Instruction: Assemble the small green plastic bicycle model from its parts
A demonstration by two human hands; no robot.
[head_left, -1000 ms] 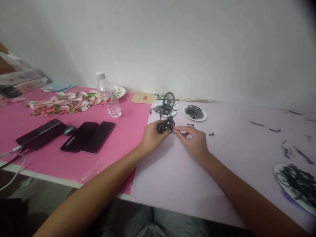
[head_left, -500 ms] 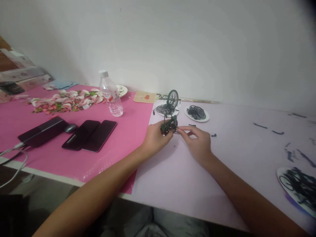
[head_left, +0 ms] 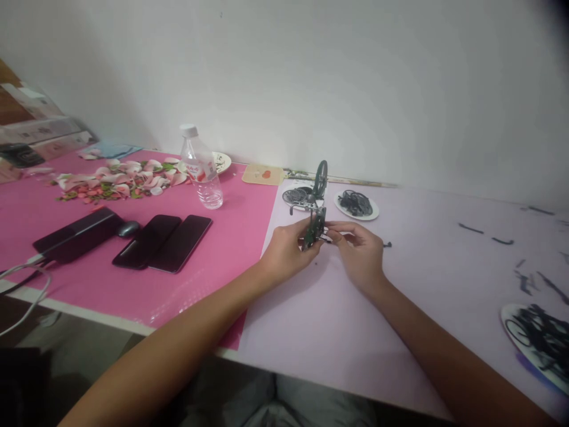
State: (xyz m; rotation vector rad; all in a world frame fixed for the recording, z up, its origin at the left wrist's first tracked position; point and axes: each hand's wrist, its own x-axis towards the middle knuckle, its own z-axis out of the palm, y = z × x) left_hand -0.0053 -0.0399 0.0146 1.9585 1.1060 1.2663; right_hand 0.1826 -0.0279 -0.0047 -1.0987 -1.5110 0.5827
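Note:
A small dark green model bicycle (head_left: pixel 316 227) is held over the pale tabletop, one spoked wheel sticking up at its far end. My left hand (head_left: pixel 287 249) is closed around its near part from the left. On the right, the fingers of my right hand (head_left: pixel 361 252) are pinched together against the model's right side; a thin dark piece shows near the fingertips, too small to make out. Behind the model lies a white plate (head_left: pixel 288 205) with grey-black wheel parts. Another white plate (head_left: pixel 373 214) with dark parts is to its right.
A water bottle (head_left: pixel 202 172), two phones (head_left: pixel 179 243), a mouse (head_left: pixel 128 229) and a black box (head_left: pixel 77 234) are on the pink cover at left, with scattered petals (head_left: pixel 122 178). Loose dark pieces (head_left: pixel 471 228) and a loaded plate (head_left: pixel 511 332) lie at right.
The model has turned, so its raised wheel appears narrower, and it has shifted slightly right with my left hand. My right fingers have moved slightly right and curled more beside it.

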